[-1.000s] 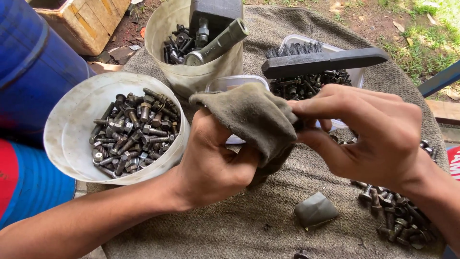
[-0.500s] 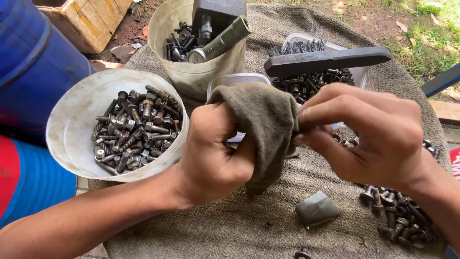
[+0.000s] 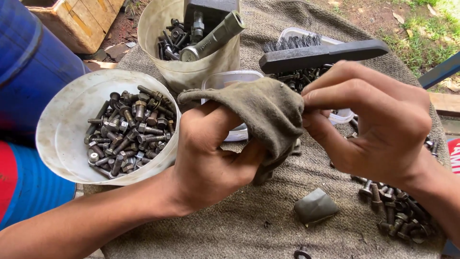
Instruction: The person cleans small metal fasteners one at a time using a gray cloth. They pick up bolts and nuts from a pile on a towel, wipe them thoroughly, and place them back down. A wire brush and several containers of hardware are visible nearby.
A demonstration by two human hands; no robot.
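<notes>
Left hand [image 3: 211,153] bunched a soft, limp grey rag [image 3: 261,112] at frame centre, grip closed on it. Right hand [image 3: 373,120], at 3 o'clock, pinched into the rag's edge; whatever lay inside was hidden. The rag looked light and floppy, best gathered by folds. White bowl of bolts [image 3: 62,129] sat at 9 o'clock.

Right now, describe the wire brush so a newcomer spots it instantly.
Start at the round table covered in grey cloth. At its far side a clear plastic tray holds bolts; the wire brush lies across it, above the right hand. It alone has a long dark handle and steel bristles.
</notes>
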